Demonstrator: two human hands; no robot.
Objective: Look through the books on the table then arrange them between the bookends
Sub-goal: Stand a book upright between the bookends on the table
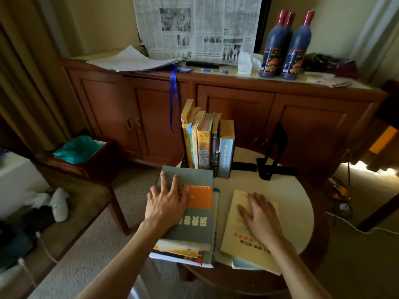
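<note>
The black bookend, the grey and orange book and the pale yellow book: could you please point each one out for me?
black bookend (278, 140): head view, on its upright plate.
grey and orange book (195, 225): head view, on the grey cover near the title.
pale yellow book (236, 238): head view, on the bare cover left of the right hand.

— Can any lettering be read here?

— Little. The grey and orange paperback book at nine o'clock on the round table carries large pale Chinese characters, upside down to the camera and too blurred to read.

— And at twelve o'clock?

— The dark red-capped bottles bear labels, and the hanging newspaper sheet has columns of print; all illegible. The cream paperback book shows small characters, also unreadable.
</note>
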